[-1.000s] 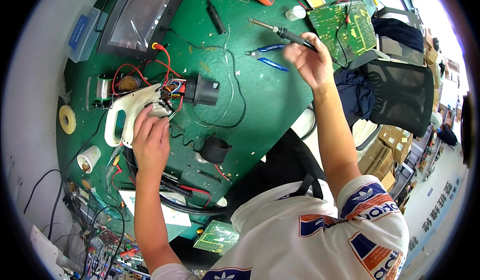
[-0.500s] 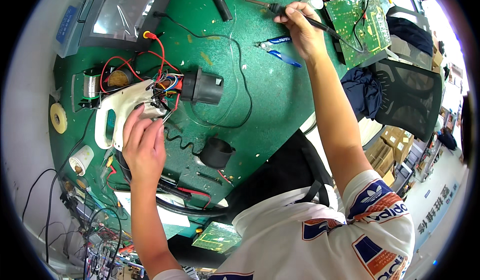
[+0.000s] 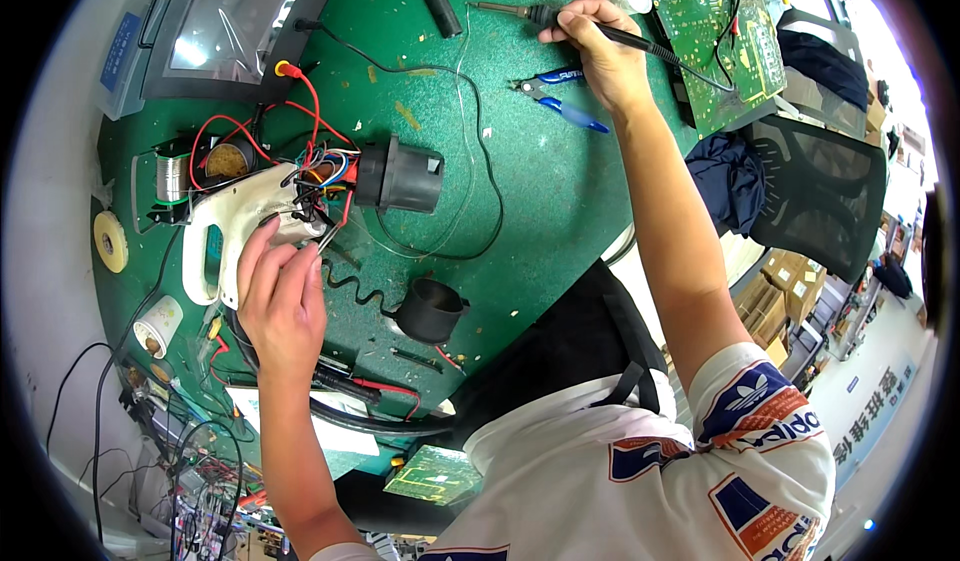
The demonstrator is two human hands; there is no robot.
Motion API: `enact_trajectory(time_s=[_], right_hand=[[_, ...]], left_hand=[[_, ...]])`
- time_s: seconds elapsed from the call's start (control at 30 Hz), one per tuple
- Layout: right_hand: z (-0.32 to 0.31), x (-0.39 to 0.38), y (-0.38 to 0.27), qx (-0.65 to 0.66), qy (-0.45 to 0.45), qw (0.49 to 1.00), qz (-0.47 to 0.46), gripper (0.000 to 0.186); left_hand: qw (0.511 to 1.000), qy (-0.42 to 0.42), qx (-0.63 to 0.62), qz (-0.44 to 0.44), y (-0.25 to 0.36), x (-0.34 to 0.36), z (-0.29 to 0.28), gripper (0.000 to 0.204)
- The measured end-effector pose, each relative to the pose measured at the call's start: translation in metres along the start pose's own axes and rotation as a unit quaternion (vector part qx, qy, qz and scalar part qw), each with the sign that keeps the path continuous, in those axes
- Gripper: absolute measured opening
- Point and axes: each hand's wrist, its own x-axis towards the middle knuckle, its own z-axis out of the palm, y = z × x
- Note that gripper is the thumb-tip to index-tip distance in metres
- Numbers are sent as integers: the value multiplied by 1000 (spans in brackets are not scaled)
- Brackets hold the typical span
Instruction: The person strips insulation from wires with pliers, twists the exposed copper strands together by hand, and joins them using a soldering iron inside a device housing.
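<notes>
My right hand (image 3: 605, 56) is closed around a soldering iron (image 3: 510, 9), its bare metal tip pointing left over the green mat. On the left, my left hand (image 3: 285, 301) pinches thin metal tweezers (image 3: 326, 239) at the opened end of a cream-coloured device housing (image 3: 235, 206) with a looped handle. Red, blue, yellow and white wires (image 3: 330, 173) spill out between that housing and a dark grey cylindrical part (image 3: 405, 178). The tweezers' points are beside a red wire; whether they grip it is too small to tell.
Blue-handled cutters (image 3: 565, 106) lie below my right hand, near a green circuit board (image 3: 720, 61). A solder spool (image 3: 171, 179), a tape roll (image 3: 110, 242) and a paper cup (image 3: 158, 326) stand at left. A black cup-shaped part (image 3: 430, 311) sits mid-mat. A thin black cable (image 3: 480, 141) loops across.
My right hand has moved the soldering iron slightly left. My left hand and the device appear a little further left, along with much of the bench view.
</notes>
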Motion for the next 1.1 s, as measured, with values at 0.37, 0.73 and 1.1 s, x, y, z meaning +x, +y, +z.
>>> enact_trajectory(time_s=[0.37, 0.73, 1.1], right_hand=[[3, 1, 0, -16, 7, 1000, -14, 13], [4, 1, 1, -5, 1, 1000, -13, 13], [5, 0, -1, -35, 3, 999, -8, 11]], left_hand=[[1000, 6, -3, 0, 0, 0, 1, 19], [1000, 3, -2, -2, -2, -2, 1, 19], [1000, 4, -7, -3, -2, -3, 2, 19]])
